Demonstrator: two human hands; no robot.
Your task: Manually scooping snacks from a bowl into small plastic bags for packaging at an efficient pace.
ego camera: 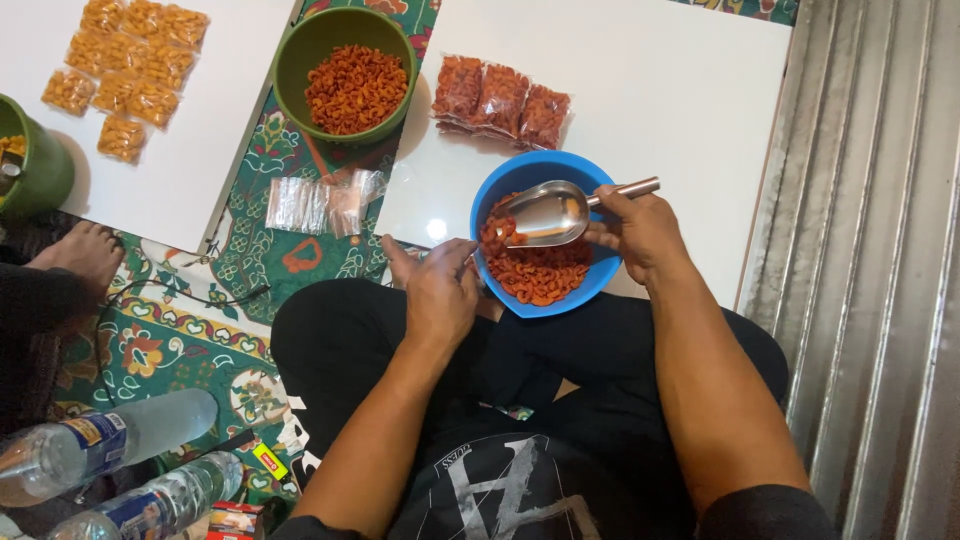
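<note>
Steel catches the light first: one metal scoop (548,213), its handle clamped in my right hand (640,232), its bowl lying tilted over the one blue bowl (500,192) that rests at my knees, against the near edge of the white board (660,90). That bowl holds red-orange curled snacks (540,275). My left hand (440,295) sits at the bowl's left rim with its fingers curled shut; they seem to pinch something thin and clear, though I cannot make out what.

Beyond the bowl lie three filled bags (502,100) of the same red snack, side by side on the board. One green bowl (345,75) of red snacks stands on the patterned mat (150,340) between this board and a second white board (190,160), and a small stack of empty clear bags (322,205) lies just in front of it. On the second board are about ten bags of yellow snacks (130,65) (they overlap, so the count is rough). A second green tub (40,165) is cut off at the left edge. Two plastic water bottles (100,445) lie at lower left, partly out of view, near another person's bare foot (85,250).
</note>
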